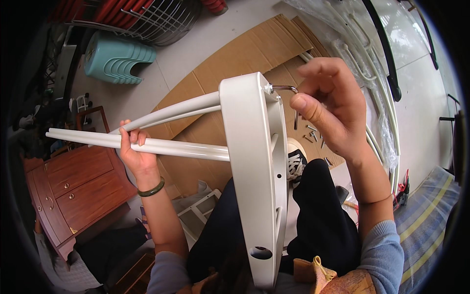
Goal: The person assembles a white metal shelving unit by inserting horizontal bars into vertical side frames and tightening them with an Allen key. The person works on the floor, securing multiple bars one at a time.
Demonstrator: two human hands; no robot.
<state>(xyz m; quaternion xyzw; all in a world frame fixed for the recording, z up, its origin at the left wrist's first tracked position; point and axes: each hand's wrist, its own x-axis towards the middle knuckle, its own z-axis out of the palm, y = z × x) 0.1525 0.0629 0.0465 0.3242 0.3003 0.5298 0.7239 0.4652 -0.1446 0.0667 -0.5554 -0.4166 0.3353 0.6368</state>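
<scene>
A white frame part point(245, 161) with a broad, rounded top stands tilted between my knees, its tubular legs point(191, 148) reaching off to the left. My left hand point(139, 154) is closed around these tubes, with a dark bangle on the wrist. At the frame's upper right corner, a bent hex key point(285, 88) sits in a bolt head point(269, 88), its other arm hanging downward. My right hand point(338, 110) is beside the key, fingers curved and spread apart. Its thumb is at the key's bend; whether it touches is hard to tell.
Several loose bolts point(312, 133) lie on the cardboard point(235, 54) past my shoe. Plastic-wrapped white tubes point(364, 54) are at the right. Teal stools point(115, 59) and a wire basket point(171, 19) stand far left, a wooden cabinet point(81, 181) nearer. A striped cushion point(426, 220) is at right.
</scene>
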